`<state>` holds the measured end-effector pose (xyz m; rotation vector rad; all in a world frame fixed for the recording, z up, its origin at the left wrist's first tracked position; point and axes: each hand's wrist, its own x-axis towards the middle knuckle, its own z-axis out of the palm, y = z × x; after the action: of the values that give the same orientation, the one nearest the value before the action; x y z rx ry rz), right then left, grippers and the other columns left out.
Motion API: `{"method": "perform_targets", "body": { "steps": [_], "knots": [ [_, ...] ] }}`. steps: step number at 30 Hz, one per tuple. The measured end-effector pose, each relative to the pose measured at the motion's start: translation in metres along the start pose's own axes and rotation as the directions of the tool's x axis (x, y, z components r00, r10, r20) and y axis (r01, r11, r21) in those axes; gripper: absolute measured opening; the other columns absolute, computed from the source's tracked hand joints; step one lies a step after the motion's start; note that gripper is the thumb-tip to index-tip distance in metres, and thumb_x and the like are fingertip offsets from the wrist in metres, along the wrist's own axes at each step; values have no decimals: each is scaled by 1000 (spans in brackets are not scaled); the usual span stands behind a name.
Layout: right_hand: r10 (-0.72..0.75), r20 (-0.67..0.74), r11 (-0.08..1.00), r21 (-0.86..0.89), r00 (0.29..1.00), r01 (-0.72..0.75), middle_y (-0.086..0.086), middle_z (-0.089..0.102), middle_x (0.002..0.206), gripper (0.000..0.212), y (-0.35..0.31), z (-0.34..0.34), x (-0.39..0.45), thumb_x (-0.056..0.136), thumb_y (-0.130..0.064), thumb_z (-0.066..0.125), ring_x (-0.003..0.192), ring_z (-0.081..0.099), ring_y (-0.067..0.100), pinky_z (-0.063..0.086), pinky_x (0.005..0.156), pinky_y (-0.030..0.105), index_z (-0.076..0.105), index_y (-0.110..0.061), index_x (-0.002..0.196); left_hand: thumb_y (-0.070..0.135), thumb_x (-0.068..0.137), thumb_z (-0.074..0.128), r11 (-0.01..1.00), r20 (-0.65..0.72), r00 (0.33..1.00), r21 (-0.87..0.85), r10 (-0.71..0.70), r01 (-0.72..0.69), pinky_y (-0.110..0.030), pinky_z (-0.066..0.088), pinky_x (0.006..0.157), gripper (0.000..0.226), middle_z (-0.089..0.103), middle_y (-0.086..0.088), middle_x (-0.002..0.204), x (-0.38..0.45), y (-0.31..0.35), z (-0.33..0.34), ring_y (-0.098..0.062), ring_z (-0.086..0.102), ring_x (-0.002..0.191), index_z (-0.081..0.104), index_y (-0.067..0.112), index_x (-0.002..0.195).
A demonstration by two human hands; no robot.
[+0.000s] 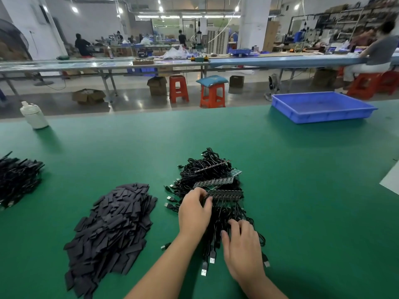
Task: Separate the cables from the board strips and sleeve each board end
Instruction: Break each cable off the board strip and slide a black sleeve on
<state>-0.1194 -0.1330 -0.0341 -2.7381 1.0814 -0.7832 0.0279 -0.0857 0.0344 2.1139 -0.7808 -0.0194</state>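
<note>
A tangle of black USB cables (207, 169) soldered to narrow board strips lies mid-table. My left hand (194, 210) grips the left end of the nearest board strip (226, 193), fingers curled over it. Several thin wires run down from that strip into a cable bundle (218, 229). My right hand (241, 244) rests on this bundle with fingers curled into the cables. USB plugs (208, 264) stick out toward me. A heap of flat black sleeves (114, 221) lies to the left.
A second pile of black cables (17, 178) sits at the far left edge. A white bottle (34, 115) stands back left and a blue tray (319, 106) back right on the green mat (302, 190). A white sheet corner (391, 178) shows at right.
</note>
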Motion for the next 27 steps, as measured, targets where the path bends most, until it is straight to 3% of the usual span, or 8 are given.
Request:
{"method": "perform_targets", "body": {
  "steps": [4, 7, 10, 13, 16, 20, 23, 27],
  "knots": [
    [75, -55, 989, 135, 996, -67, 7, 56, 122, 49, -3, -21, 4, 99, -43, 35, 111, 56, 27, 50, 93, 42, 59, -10, 126, 29, 91, 65, 995, 20, 1000, -103, -8, 10, -24, 48, 62, 15, 62, 12, 69, -8, 5, -9, -3, 56, 64, 53, 31, 81],
    [-94, -54, 975, 199, 994, 103, 0, 43, 148, 49, -4, -47, 32, 102, -37, 41, 139, 37, 21, 33, 115, 42, 43, -16, 146, 21, 90, 68, 979, 26, 999, -200, 31, -26, -10, 43, 62, 16, 64, 14, 72, -13, 7, -18, 0, 59, 71, 58, 30, 80],
    [-233, 150, 946, 265, 961, 187, -3, 41, 152, 49, -8, -72, 77, 102, -39, 47, 147, 25, 18, 20, 122, 40, 41, -23, 148, 18, 86, 73, 950, 42, 999, -312, -3, 15, -7, 43, 67, 20, 67, 12, 76, -15, 9, -28, 2, 60, 76, 61, 32, 78],
    [-327, 250, 933, 237, 911, 270, -5, 67, 121, 29, -16, -82, 106, 101, -36, 51, 118, 56, 20, 41, 105, 39, 64, -24, 124, 15, 84, 75, 916, 87, 995, -393, -47, 78, -9, 45, 65, 22, 67, 9, 74, -17, 11, -34, 0, 61, 72, 62, 31, 76],
    [-337, 313, 936, 217, 888, 279, -5, 70, 92, 22, -25, -84, 116, 102, -35, 48, 88, 63, 21, 47, 73, 35, 65, -22, 98, 18, 86, 74, 906, 79, 995, -414, -65, 92, -8, 46, 64, 22, 67, 12, 75, -17, 12, -38, 1, 63, 73, 62, 36, 79],
    [-350, 397, 934, 214, 849, 285, 0, 66, 84, 26, -32, -84, 127, 104, -35, 43, 81, 61, 25, 48, 71, 40, 56, -17, 89, 28, 88, 70, 949, 45, 998, -311, -48, 60, -4, 42, 62, 14, 66, 17, 70, -16, 14, -42, 8, 59, 70, 63, 39, 83],
    [-359, 431, 932, 221, 828, 288, 0, 66, 83, 24, -35, -88, 132, 104, -34, 41, 80, 60, 25, 48, 73, 40, 55, -17, 92, 29, 89, 69, 928, 103, 991, -351, -90, 121, -11, 40, 50, 14, 67, 9, 64, -12, 15, -44, 0, 61, 53, 65, 33, 77],
    [-379, 454, 924, 238, 806, 300, -6, 57, 72, 25, -38, -96, 142, 103, -33, 42, 76, 57, 24, 46, 69, 39, 51, -21, 82, 29, 91, 68, 913, 179, 978, -373, -105, 166, -28, 46, 50, 15, 67, -7, 62, -4, 18, -54, -7, 62, 47, 68, 23, 78]
  ]
}}
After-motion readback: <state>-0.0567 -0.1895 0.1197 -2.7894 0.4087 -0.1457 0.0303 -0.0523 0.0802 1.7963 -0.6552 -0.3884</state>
